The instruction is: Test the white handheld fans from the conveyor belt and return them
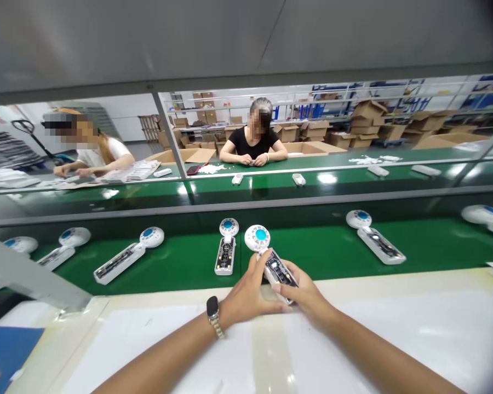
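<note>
Both of my hands hold one white device with a round head, a blue centre and an exposed dark circuit board (pixel 280 272), over the belt's near edge. My left hand (pixel 246 293) grips its left side, thumb and fingers around the body; a watch is on that wrist. On the right side, my right hand (pixel 308 293) has its thumb over the lower end of the board. Just left of them, a similar device (pixel 225 256) lies on the green belt (pixel 312 241).
More devices lie on the belt to the left (pixel 121 262) and right (pixel 380 245). A metal post (pixel 36 273) stands at the left. Across a rail (pixel 271 204), two people sit by a second belt with white parts. A white worktop (pixel 353 328) is nearest.
</note>
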Demonstrator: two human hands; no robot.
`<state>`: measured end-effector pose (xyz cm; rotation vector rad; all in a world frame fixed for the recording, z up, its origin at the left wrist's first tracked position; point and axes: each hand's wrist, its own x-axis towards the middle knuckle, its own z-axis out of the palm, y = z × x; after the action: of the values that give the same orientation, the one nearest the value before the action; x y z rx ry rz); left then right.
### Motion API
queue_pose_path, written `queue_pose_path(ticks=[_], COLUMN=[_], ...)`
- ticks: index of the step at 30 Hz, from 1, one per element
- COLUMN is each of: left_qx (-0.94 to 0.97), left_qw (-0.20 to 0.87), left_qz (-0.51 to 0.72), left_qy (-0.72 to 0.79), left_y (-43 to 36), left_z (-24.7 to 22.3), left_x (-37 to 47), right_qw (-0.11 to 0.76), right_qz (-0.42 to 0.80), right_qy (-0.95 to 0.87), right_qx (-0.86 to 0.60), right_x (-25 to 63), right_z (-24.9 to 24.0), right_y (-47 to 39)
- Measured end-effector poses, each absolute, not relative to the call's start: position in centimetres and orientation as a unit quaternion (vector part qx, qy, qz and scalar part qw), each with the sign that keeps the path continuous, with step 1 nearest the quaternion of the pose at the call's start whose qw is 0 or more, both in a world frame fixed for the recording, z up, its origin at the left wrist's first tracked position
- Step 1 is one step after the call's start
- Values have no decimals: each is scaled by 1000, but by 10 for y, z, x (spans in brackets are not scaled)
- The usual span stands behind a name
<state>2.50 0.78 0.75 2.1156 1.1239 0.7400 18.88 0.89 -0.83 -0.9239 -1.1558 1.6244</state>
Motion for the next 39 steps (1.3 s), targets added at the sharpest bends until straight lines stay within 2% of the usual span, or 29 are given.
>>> queue_pose_path(ticks=[8,13,18,25,39], left_qx=[807,818,808,818,823], left_qw=[317,340,390,356,371], left_qz=[278,282,272,287,272], left_qy=[414,367,348,348,334], left_y=[6,7,6,8,7], left_z=[7,10,13,10,14], left_x=[27,25,23,25,25], right_qw=[468,465,452,445,444], right_qz=[638,711,743,736,710], right_qy=[-512,-413,-396,-401,-436], right_qx=[-334,-328,-295,-316,-329], right_x=[186,185,189,190,191], right_z=[-10,-13,-14,-7,1], right_y=[4,6,7,5,2])
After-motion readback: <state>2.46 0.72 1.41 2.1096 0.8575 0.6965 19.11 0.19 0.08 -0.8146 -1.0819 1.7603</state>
